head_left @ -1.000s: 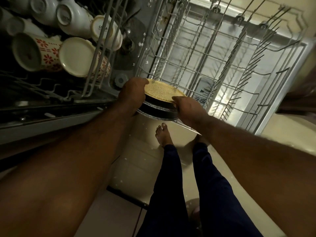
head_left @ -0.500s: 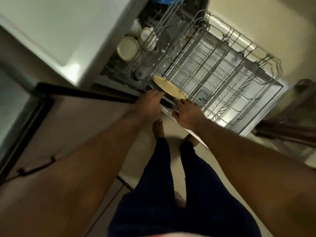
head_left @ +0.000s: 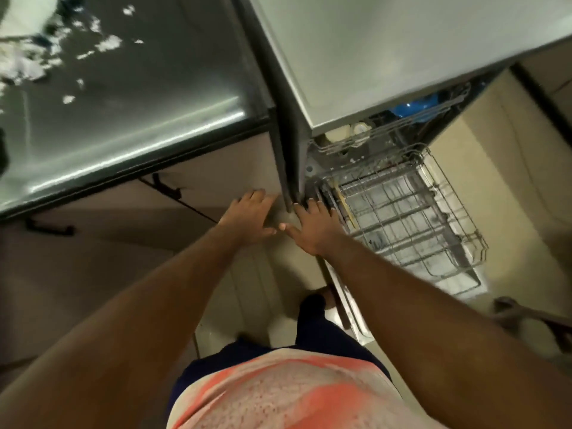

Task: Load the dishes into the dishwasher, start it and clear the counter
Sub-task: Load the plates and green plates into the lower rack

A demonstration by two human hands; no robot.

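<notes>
The dishwasher stands open with its lower wire rack (head_left: 448, 218) pulled out over the door. A yellow-faced plate (head_left: 344, 201) stands on edge with dark plates at the rack's near-left end. White cups (head_left: 349, 131) and a blue item (head_left: 414, 105) show in the upper rack under the counter edge. My left hand (head_left: 249, 216) hovers with straight fingers in front of the cabinet, left of the dishwasher's side. My right hand (head_left: 312, 226) is spread, its fingertips at the rack's near-left corner beside the plates. Neither hand holds anything.
A grey countertop (head_left: 371, 51) covers the dishwasher. To the left lies a steel sink (head_left: 123, 97) with foam. Beige cabinet doors with dark handles (head_left: 167, 188) are below it. My feet stand on the beige floor beside the open door (head_left: 349, 308). A dark chair part (head_left: 526, 320) is at right.
Both hands have let go of the plates, which now stand on edge in the lower rack. The view has risen and swung left, bringing the counter and sink into sight.
</notes>
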